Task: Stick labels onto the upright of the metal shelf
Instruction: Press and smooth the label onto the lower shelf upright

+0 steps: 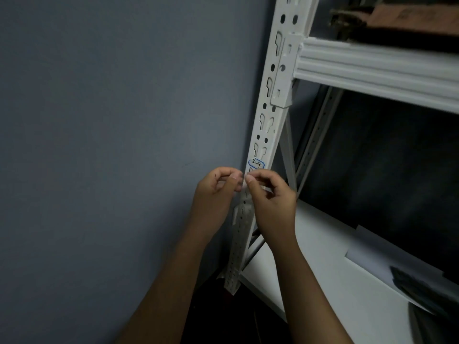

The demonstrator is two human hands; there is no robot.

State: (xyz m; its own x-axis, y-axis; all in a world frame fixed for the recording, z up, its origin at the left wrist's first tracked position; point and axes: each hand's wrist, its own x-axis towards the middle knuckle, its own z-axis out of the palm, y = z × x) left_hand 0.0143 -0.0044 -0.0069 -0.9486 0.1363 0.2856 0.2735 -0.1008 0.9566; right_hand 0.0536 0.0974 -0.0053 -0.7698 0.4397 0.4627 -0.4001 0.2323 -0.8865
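A: Where's the next label?

B: Pinched, it seems, between both hands, left hand and right hand, fingers curled narrow, too small to see clearly. They hover at the white perforated metal upright, just below the blue-edged handwritten label, likely for alignment.

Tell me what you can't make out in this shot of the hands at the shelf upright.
- Head view: whatever the left hand and right hand pinch between them is covered by their fingertips.
- The upright behind the hands is hidden, so a second label there can't be confirmed.
- The stuck label is handwritten but too small to read surely.
- The dark items on the shelf board are unlit and cut off by the right edge.
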